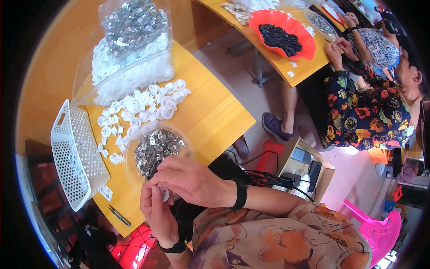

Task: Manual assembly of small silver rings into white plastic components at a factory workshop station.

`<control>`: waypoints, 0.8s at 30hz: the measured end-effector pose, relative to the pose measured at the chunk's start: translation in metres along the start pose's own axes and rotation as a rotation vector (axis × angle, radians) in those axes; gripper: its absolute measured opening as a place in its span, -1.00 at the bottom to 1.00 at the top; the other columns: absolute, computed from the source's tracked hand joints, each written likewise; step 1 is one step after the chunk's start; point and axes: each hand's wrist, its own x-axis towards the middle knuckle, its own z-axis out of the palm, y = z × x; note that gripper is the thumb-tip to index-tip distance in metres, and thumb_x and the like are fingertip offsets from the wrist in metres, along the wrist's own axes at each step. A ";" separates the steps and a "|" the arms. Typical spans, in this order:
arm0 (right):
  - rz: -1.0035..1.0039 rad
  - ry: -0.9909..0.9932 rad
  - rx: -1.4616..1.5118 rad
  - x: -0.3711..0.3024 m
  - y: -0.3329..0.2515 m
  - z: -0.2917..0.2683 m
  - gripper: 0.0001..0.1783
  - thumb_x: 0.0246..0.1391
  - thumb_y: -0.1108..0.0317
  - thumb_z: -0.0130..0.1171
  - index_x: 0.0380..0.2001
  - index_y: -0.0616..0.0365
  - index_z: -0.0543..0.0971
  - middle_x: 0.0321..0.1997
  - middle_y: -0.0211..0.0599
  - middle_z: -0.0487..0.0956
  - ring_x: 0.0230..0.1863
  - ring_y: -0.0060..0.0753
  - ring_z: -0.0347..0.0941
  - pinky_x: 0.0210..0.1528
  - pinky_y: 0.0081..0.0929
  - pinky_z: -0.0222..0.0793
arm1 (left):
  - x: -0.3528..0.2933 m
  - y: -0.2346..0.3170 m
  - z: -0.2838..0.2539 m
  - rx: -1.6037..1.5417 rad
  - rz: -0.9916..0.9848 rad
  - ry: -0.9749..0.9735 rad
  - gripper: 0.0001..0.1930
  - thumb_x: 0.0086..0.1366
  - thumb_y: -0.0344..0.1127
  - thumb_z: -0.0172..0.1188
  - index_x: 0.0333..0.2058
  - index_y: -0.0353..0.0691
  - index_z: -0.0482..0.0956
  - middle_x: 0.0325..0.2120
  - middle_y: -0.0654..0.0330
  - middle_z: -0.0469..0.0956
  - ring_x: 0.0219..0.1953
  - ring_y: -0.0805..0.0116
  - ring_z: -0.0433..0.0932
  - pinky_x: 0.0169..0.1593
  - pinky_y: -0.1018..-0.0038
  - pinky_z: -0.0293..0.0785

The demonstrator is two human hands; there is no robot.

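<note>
Close together near the table's front edge, my two hands meet over a small round white plastic part (165, 194). My left hand (157, 214) is closed around this part with thumb and fingers. Just above it, my right hand (190, 181) is bent in a pinch; what its fingertips hold, if anything, is hidden. Beyond my hands stands a clear round bowl (190, 142) of small metal pieces (156, 150), partly covered by my right hand. Loose white plastic parts (145, 105) lie spread behind the bowl.
A white perforated basket (71, 143) stands at the left, with small snips (120, 216) near it. Behind sit a bag of white parts (134, 76) and a bag of metal pieces (134, 27). Two people work at another table with a red bowl (307, 47); a box (324, 172) stands right.
</note>
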 end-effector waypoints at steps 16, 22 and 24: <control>0.138 0.030 -0.024 0.002 -0.005 -0.006 -0.90 -0.02 0.54 0.19 -0.36 0.20 0.57 -0.38 -0.25 0.49 -0.35 -0.25 0.49 -0.34 -0.45 0.41 | 0.003 0.002 0.006 -0.057 -0.007 0.079 -0.84 0.36 -0.32 0.00 -0.24 -0.25 0.51 -0.58 0.37 0.37 -0.57 0.66 0.24 -0.49 0.71 0.12; 0.081 0.030 -0.075 0.000 -0.003 -0.004 -0.87 -0.05 0.55 0.18 -0.35 0.18 0.58 -0.38 -0.25 0.48 -0.34 -0.22 0.48 -0.34 -0.43 0.40 | -0.001 -0.001 0.007 -0.001 0.031 0.068 -0.85 0.35 -0.32 0.04 -0.23 -0.24 0.53 -0.59 0.40 0.38 -0.56 0.68 0.24 -0.48 0.72 0.12; 0.061 0.024 -0.099 0.000 -0.004 -0.004 -0.85 -0.07 0.55 0.18 -0.35 0.18 0.58 -0.38 -0.26 0.48 -0.34 -0.22 0.48 -0.34 -0.42 0.40 | -0.003 -0.001 0.007 0.031 0.049 0.077 -0.84 0.35 -0.32 0.05 -0.23 -0.25 0.54 -0.59 0.40 0.38 -0.56 0.68 0.24 -0.48 0.72 0.13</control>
